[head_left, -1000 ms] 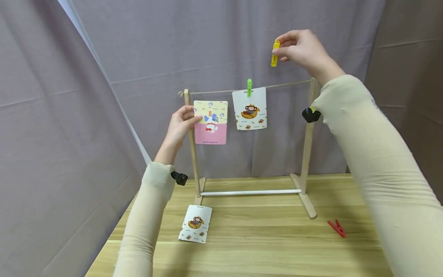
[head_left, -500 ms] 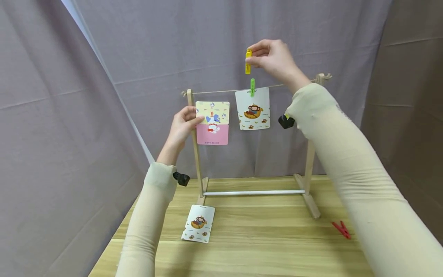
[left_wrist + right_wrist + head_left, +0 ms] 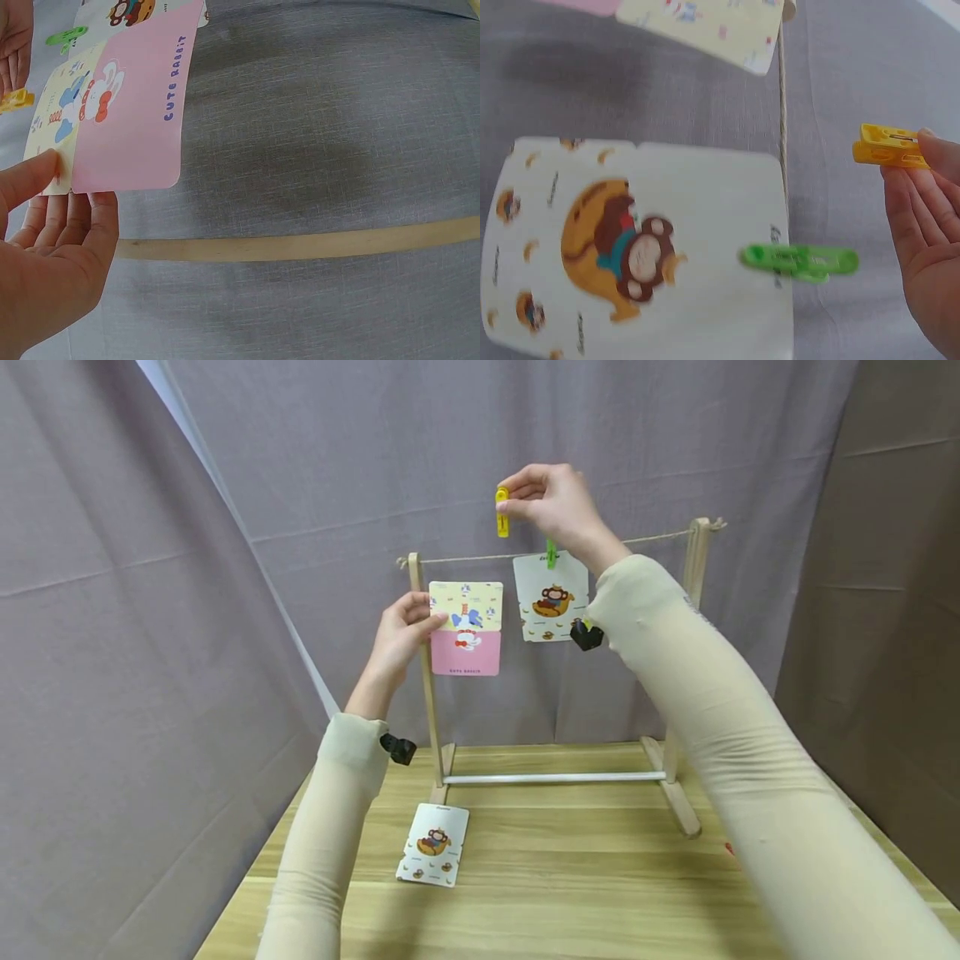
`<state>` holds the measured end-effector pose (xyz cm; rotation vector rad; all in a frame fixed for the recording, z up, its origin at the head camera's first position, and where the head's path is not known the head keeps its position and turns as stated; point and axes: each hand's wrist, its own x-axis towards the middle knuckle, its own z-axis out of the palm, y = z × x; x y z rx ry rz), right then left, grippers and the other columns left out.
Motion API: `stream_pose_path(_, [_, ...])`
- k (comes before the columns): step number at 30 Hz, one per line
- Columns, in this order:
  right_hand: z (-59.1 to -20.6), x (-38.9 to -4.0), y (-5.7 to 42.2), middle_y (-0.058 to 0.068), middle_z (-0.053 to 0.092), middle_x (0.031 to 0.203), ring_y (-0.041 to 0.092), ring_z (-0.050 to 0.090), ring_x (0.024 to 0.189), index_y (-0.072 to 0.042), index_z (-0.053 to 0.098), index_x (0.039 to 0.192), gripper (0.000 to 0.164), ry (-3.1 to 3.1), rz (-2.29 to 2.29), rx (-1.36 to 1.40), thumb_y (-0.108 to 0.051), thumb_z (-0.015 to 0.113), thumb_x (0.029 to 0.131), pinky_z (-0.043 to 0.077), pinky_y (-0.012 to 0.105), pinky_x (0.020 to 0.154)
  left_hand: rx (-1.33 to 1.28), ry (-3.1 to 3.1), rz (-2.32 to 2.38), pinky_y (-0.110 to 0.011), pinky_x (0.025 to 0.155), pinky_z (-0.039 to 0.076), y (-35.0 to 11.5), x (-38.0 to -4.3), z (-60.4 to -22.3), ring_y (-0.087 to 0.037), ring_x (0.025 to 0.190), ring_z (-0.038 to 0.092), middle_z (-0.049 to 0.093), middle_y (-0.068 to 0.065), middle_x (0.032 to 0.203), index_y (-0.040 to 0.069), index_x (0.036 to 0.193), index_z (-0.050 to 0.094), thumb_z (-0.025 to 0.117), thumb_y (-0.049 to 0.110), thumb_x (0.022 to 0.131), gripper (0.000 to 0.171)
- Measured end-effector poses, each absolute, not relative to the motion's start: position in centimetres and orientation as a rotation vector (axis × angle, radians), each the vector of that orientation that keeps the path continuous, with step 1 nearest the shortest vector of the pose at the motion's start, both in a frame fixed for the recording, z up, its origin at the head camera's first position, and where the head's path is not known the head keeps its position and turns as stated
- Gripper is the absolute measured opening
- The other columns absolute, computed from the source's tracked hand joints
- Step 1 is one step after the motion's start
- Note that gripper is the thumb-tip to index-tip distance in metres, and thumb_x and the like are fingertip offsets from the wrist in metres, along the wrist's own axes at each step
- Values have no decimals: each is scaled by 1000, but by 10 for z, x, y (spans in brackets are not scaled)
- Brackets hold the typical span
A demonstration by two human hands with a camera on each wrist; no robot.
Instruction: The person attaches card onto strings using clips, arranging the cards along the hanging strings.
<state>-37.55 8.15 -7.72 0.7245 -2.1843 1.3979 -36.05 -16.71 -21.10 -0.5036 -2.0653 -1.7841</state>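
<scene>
My left hand (image 3: 403, 631) pinches the left edge of a pink and yellow rabbit card (image 3: 465, 652), held upright just below the string (image 3: 480, 558) near the stand's left post. In the left wrist view the thumb lies on the front of the card (image 3: 142, 127), the fingers behind. Above the string, my right hand (image 3: 558, 506) pinches a yellow clothespin (image 3: 502, 514) that points down, apart from string and card. A white monkey card (image 3: 553, 602) hangs from the string by a green clothespin (image 3: 799, 260); my right hand and wrist partly cover both in the head view.
The string runs between two posts of a wooden stand (image 3: 697, 564) with a white crossbar (image 3: 555, 778). Another monkey card (image 3: 433, 845) lies on the wooden table (image 3: 570, 877) at front left. A red clothespin (image 3: 730, 849) is mostly hidden by the right sleeve.
My right hand has moved left and down with the yellow clothespin, passing over the green clothespin toward the rabbit card. My left hand has kept the rabbit card nearly in place.
</scene>
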Motion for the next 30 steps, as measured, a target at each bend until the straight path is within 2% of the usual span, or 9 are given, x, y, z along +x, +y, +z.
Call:
stream_pose_path(5, [-83, -379, 72, 4, 72, 103, 13, 66, 93, -3, 71, 119, 30, -2170, 1485, 715, -10, 77, 90, 51, 25, 87, -485, -2068, -1777, -28, 76, 55, -166, -361, -212, -17, 82, 66, 70, -20, 108, -2, 122, 59, 69, 3, 94, 30])
stream_pose_path(12, [-91, -383, 61, 4, 73, 100, 15, 68, 91, -3, 72, 117, 27, -2149, 1557, 684, -10, 76, 91, 53, 25, 85, -460, -2049, -1793, -25, 71, 53, -164, -364, -213, -15, 81, 65, 70, -15, 104, -2, 123, 60, 69, 3, 93, 31])
stream_pose_path(18, [-105, -391, 53, 11, 73, 110, 26, 69, 97, -1, 71, 117, 27, -2142, 1605, 662, -10, 75, 92, 54, 32, 89, -434, -2016, -1845, -23, 70, 52, -161, -367, -219, -13, 80, 64, 69, -8, 98, -2, 122, 61, 70, 2, 93, 30])
stream_pose_path(24, [-114, -395, 42, 12, 73, 114, 26, 69, 97, -2, 71, 118, 27, -2151, 1580, 654, -12, 74, 93, 55, 32, 88, -438, -2011, -1844, -24, 67, 52, -160, -368, -224, -13, 77, 64, 70, -8, 95, -3, 119, 61, 70, 1, 92, 28])
stream_pose_path(30, [-114, -395, 32, 12, 72, 114, 25, 69, 100, -2, 70, 120, 27, -2153, 1601, 657, -12, 73, 94, 55, 35, 91, -419, -2027, -1807, -24, 69, 53, -161, -367, -224, -14, 79, 64, 70, -11, 99, -3, 121, 62, 70, 4, 93, 30])
